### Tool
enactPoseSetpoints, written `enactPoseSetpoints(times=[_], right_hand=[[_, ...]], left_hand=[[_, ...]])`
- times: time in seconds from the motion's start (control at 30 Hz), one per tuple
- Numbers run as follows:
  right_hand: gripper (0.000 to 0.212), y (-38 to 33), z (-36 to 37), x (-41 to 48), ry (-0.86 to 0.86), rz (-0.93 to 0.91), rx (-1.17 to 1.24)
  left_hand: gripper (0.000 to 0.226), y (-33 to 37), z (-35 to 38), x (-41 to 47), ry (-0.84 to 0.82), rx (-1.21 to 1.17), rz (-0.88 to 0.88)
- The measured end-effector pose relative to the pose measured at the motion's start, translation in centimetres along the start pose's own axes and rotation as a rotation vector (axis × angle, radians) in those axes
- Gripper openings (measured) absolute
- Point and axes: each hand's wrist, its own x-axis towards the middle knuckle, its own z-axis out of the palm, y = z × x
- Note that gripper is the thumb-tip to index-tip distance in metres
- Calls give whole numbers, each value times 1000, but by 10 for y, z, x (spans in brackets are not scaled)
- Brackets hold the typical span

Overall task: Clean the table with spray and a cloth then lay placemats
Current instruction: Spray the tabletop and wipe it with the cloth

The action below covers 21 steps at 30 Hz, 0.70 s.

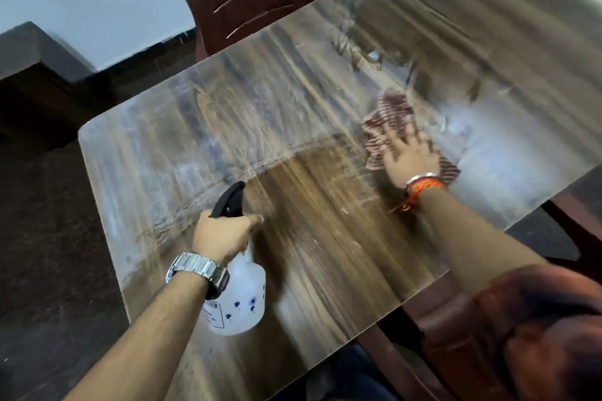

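The glossy wood-grain rectangular table (325, 254), smeared with streaks, has a dark red-brown plastic chair (254, 0) at its far edge. Over its near left, the translucent white plastic spray bottle (242, 296) is gripped at the neck by the curled left hand (224, 234). Right of centre, a red-striped cloth (387, 117) lies pressed under the flat, spread-fingered right hand (410, 156).

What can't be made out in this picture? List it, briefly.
All in the head view:
- Label on the spray bottle: the print is too small to read, and the wrist of the left hand gripping the bottle covers part of it.
- Cloth: motion-blurred, and the right hand pressing on it hides its middle.
- Table: its far end is cut off by the right edge.
- Chair: its top is cut off by the upper edge.
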Motion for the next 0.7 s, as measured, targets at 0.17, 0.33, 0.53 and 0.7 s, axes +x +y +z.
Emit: enactPoseSetpoints(times=[0.17,0.33,0.53,0.7], right_hand=[[55,55,-11,12,24,387,87],[60,-25,9,-33,29,43,18],[52,-31,24,-82,-47,-409,3],[56,85,-8,-18,0,115,-5]], left_hand=[[34,16,25,4,4,90,-3],[17,46,60,7,-50,122,87],[29,83,107,8,-87,160,132],[20,104,138,8,-175,191,228]])
